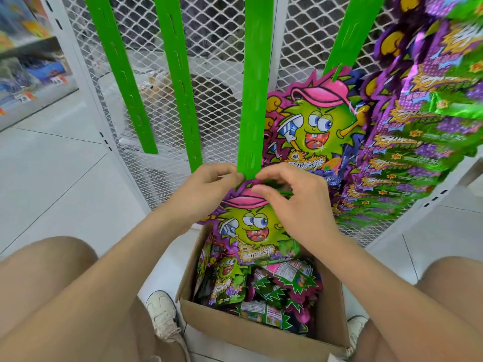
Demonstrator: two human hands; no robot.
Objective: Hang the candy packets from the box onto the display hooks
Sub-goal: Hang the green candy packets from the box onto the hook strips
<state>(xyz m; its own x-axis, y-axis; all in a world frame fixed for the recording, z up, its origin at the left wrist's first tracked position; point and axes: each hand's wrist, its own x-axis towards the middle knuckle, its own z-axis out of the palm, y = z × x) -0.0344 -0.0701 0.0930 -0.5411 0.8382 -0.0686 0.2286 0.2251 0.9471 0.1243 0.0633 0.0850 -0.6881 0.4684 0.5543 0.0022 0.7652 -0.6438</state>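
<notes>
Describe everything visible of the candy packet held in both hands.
The candy packet is a glossy, jagged-edged pouch with a purple border, printed with a green cartoon creature in a pink cap. It is upright, facing the camera, above the open cardboard box. The left hand and right hand pinch its top at the lower end of a green hanging strip.

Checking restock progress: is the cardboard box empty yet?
No, the cardboard box holds a pile of candy packets beneath the held packet that the left hand and right hand grip.
</notes>
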